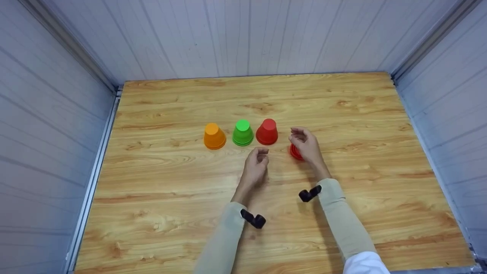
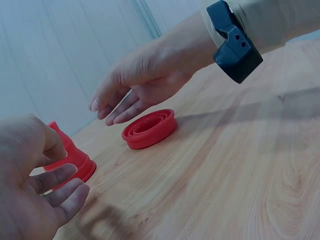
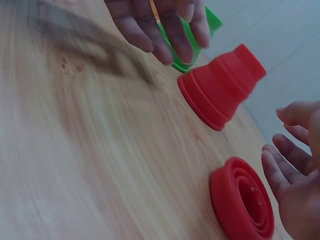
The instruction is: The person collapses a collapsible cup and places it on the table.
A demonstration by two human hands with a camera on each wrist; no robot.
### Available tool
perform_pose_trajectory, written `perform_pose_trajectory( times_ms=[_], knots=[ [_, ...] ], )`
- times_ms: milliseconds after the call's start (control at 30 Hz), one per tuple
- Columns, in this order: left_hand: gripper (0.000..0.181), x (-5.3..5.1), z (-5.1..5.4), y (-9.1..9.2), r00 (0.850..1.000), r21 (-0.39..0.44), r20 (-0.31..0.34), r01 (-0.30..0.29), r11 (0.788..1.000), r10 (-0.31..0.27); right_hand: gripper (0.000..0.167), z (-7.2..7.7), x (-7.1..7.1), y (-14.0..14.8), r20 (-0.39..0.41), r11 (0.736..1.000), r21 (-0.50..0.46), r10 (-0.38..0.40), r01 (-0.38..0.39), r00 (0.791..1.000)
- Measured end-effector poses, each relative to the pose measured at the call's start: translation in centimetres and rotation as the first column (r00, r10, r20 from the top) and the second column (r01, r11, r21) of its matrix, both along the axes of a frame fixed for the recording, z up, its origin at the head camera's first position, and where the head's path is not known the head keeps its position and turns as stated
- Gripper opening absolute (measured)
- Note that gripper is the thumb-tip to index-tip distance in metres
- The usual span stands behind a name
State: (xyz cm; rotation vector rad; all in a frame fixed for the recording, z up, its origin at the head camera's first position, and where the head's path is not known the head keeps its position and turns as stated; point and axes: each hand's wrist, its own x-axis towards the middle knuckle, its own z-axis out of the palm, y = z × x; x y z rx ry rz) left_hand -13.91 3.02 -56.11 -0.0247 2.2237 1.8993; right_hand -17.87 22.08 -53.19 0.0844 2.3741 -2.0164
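A collapsed red folding cup (image 3: 242, 200) lies flat on the table, its rings nested. My right hand (image 1: 306, 146) hovers just above and beside it with fingers loosely bent, holding nothing. To the left stands an extended red folding cup (image 1: 267, 132), upside down. My left hand (image 1: 255, 166) is in front of that cup, apart from it, fingers relaxed and slightly curved around air. In the left wrist view the collapsed cup (image 2: 150, 129) sits below the fingers of the right hand (image 2: 145, 80), with a gap between them.
An upside-down green folding cup (image 1: 242, 133) and an orange folding cup (image 1: 214, 136) stand in a row left of the extended red one. All rest on a wood-grain table (image 1: 159, 213). Pale panel walls (image 1: 228, 38) enclose its back and sides.
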Motion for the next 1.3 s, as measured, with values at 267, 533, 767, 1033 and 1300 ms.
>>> perform_pose_trajectory(
  times_ms=[267,533,767,1033,1300],
  knots=[
    [0.027,0.2,-0.1,-0.3,1.0,0.032,-0.01,-0.006,0.999,0.006,0.051,-2.6,-1.2,-1.7,0.003,0.994,-0.109,0.016,-0.015,1.0],
    [0.026,0.4,-0.2,-0.6,1.0,-0.016,0.005,-0.022,1.0,0.022,0.06,-3.8,-2.3,-3.2,-0.005,0.998,-0.034,0.049,-0.05,0.999],
    [0.026,0.3,-0.2,-0.8,0.999,-0.024,0.036,-0.027,0.999,0.028,0.064,-3.7,-2.9,-4.4,0.012,0.998,0.011,0.06,-0.06,0.998],
    [0.026,0.2,-0.4,-1.0,1.0,-0.032,0.012,-0.027,0.999,0.027,0.063,-3.8,-3.5,-4.9,0.024,0.996,0.059,0.061,-0.062,0.998],
    [0.026,-0.1,-0.1,-1.2,0.999,-0.001,0.034,-0.029,1.0,0.029,0.059,-4.0,-3.0,-4.5,-0.025,0.994,0.11,0.024,-0.021,0.999]
  ],
)
